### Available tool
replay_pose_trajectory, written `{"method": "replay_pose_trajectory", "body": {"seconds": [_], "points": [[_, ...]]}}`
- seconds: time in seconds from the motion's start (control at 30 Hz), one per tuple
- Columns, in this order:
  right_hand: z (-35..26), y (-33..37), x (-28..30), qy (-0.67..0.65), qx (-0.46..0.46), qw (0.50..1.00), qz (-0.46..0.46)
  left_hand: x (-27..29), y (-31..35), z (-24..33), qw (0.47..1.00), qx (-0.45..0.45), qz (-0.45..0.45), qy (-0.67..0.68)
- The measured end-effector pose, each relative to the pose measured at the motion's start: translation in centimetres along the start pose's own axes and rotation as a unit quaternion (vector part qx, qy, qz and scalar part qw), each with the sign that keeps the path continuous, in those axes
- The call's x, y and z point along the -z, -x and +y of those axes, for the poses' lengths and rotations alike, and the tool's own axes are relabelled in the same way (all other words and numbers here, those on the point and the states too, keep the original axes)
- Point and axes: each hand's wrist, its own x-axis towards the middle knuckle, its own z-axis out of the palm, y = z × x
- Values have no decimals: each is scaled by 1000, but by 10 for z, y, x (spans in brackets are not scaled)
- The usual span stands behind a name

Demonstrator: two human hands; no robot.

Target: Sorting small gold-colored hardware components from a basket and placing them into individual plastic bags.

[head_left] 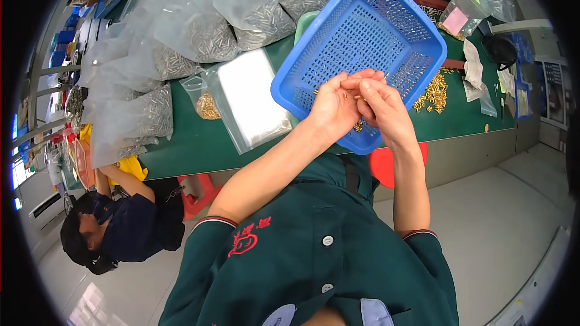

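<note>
My left hand (338,104) is cupped palm up over the near part of a blue perforated plastic basket (362,36). Its fingers curl together, and small brass-coloured bits seem to lie in the palm, too small to make out well. Against it works my right hand (388,107), thumb pressed to its fingers in a pinch; whatever sits between them is hidden. Just below the hands, several small brass-coloured parts (358,125) rest in the basket's near corner. The basket stands tilted across the table edge, close to my waist.
Right of the basket, a pile of brass-coloured parts (434,93) lies on the green table (193,151). Clear bags of silvery metal pins (208,36) crowd the left and back. A white-filled plastic bag (251,99) lies beside the basket. Another person (130,220) sits at left; a red stool (382,166) stands below.
</note>
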Motion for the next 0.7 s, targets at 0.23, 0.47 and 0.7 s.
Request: {"method": "replay_pose_trajectory", "body": {"seconds": [0.23,0.47,0.7], "points": [[2,-1,3,-44,9,999,6,3,0,1,999,-15,-35,17],[-1,2,-1,-14,6,1000,10,3,2,2,998,-12,-48,34],[2,3,12,-128,-1,992,12,-2,5,4,999,-16,-24,34]]}}
